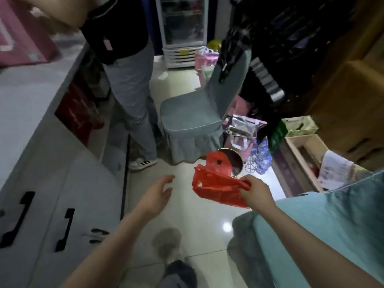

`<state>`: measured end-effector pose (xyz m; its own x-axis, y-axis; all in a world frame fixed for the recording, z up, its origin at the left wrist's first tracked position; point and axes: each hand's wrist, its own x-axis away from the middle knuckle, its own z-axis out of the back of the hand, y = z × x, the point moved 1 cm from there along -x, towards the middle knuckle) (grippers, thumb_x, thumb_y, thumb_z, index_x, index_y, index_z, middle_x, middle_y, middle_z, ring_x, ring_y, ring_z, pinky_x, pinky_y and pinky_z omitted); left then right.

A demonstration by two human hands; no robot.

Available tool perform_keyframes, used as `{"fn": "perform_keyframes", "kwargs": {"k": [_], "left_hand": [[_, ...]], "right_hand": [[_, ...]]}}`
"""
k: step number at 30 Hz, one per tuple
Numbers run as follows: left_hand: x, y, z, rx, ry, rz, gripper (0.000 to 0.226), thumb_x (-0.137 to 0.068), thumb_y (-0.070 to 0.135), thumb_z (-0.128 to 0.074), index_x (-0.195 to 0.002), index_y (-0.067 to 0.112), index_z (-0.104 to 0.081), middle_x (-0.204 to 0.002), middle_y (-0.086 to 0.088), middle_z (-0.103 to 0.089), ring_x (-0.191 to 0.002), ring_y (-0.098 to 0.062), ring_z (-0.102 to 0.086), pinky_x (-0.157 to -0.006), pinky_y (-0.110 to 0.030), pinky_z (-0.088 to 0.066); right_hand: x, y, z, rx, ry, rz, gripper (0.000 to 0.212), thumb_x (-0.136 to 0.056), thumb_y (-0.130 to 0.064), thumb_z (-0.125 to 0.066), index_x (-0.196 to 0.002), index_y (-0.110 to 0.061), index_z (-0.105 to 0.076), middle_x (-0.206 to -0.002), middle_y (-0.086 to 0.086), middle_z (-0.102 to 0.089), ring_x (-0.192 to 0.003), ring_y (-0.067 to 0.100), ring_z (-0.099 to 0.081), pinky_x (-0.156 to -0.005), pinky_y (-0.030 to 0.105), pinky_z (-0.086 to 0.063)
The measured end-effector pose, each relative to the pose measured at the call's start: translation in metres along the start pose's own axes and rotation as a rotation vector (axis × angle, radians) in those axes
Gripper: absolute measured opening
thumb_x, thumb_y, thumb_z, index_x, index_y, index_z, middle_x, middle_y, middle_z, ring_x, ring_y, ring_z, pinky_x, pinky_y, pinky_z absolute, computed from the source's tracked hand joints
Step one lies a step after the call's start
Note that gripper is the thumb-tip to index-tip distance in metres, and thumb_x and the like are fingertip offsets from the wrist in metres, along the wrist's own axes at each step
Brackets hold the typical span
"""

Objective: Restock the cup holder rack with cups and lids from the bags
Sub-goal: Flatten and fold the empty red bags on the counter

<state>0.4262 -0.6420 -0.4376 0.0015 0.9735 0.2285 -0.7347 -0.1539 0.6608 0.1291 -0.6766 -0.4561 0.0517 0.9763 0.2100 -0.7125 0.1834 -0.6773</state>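
Note:
My right hand (256,191) pinches a crumpled red plastic bag (216,181) and holds it in the air above the floor, just in front of a round metal bin (236,161). The bag looks flat and limp; I see no cups or lids in it. To the left of the bag, my left hand (159,194) hangs open with its fingers spread and nothing in it. No cup holder rack shows in this view.
Another person in grey trousers (133,100) stands by the white counter (25,104) with cabinet doors on the left. A covered grey-green chair (193,117) stands ahead. Bags, bottles and cardboard boxes (307,154) crowd the right. A glass-door fridge (182,30) is at the back.

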Motion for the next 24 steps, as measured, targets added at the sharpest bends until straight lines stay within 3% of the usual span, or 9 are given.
{"fn": "perform_keyframes", "kwargs": {"k": [2, 7, 13, 16, 19, 23, 24], "left_hand": [[-0.04, 0.002, 0.0, -0.005, -0.062, -0.034, 0.041, -0.095, 0.005, -0.05, -0.135, 0.007, -0.047, -0.134, -0.008, -0.054, -0.124, -0.017, -0.049, -0.087, 0.0, -0.023], [-0.133, 0.016, 0.003, -0.023, -0.178, -0.069, 0.042, -0.095, 0.01, -0.05, -0.137, 0.012, -0.047, -0.136, -0.003, -0.052, -0.124, -0.015, -0.048, -0.091, -0.009, -0.026], [-0.242, 0.042, 0.001, 0.012, -0.241, -0.044, 0.038, -0.093, 0.009, -0.055, -0.13, 0.014, -0.051, -0.118, -0.001, -0.062, -0.112, -0.013, -0.056, -0.092, -0.021, -0.037], [-0.293, 0.051, -0.005, 0.022, -0.26, -0.005, 0.038, -0.093, 0.007, -0.054, -0.13, 0.013, -0.05, -0.122, -0.002, -0.061, -0.114, -0.011, -0.054, -0.093, -0.017, -0.035], [-0.347, 0.057, -0.011, 0.04, -0.281, 0.061, 0.04, -0.093, 0.003, -0.054, -0.132, 0.012, -0.05, -0.128, -0.003, -0.059, -0.12, -0.01, -0.052, -0.09, -0.007, -0.035], [-0.411, 0.062, -0.021, 0.008, -0.323, 0.086, 0.04, -0.092, 0.004, -0.057, -0.131, 0.006, -0.052, -0.129, -0.008, -0.057, -0.123, -0.02, -0.053, -0.104, -0.034, -0.04], [-0.423, 0.063, -0.026, -0.031, -0.312, 0.065, 0.039, -0.09, 0.005, -0.059, -0.129, 0.007, -0.054, -0.127, -0.008, -0.059, -0.12, -0.021, -0.055, -0.103, -0.035, -0.041]], "right_hand": [[-0.026, 0.006, 0.001, 0.03, 0.081, -0.064, 0.022, -0.073, -0.006, -0.064, -0.09, -0.018, -0.068, -0.083, -0.002, -0.063, -0.074, 0.015, -0.051, -0.061, 0.023, -0.032], [-0.08, 0.026, 0.009, 0.017, 0.164, -0.2, 0.019, -0.071, -0.006, -0.062, -0.086, -0.015, -0.068, -0.079, 0.001, -0.065, -0.073, 0.021, -0.055, -0.064, 0.027, -0.034], [-0.167, 0.055, 0.002, -0.068, 0.194, -0.378, 0.019, -0.075, -0.006, -0.061, -0.09, -0.016, -0.054, -0.077, -0.003, -0.057, -0.072, 0.022, -0.051, -0.065, 0.028, -0.033], [-0.228, 0.073, -0.009, -0.139, 0.15, -0.453, 0.02, -0.075, -0.008, -0.063, -0.093, -0.015, -0.056, -0.092, 0.005, -0.062, -0.08, 0.025, -0.055, -0.07, 0.026, -0.036], [-0.292, 0.092, -0.021, -0.157, 0.077, -0.534, 0.017, -0.075, -0.014, -0.064, -0.088, -0.017, -0.053, -0.094, 0.01, -0.064, -0.085, 0.031, -0.059, -0.069, 0.029, -0.037], [-0.359, 0.115, -0.035, -0.138, 0.004, -0.637, 0.018, -0.075, -0.017, -0.064, -0.092, -0.012, -0.06, -0.092, 0.011, -0.066, -0.088, 0.033, -0.061, -0.069, 0.027, -0.038], [-0.373, 0.12, -0.038, -0.133, -0.014, -0.647, 0.02, -0.075, -0.018, -0.065, -0.093, -0.011, -0.061, -0.09, 0.01, -0.066, -0.089, 0.032, -0.061, -0.068, 0.027, -0.038]]}}
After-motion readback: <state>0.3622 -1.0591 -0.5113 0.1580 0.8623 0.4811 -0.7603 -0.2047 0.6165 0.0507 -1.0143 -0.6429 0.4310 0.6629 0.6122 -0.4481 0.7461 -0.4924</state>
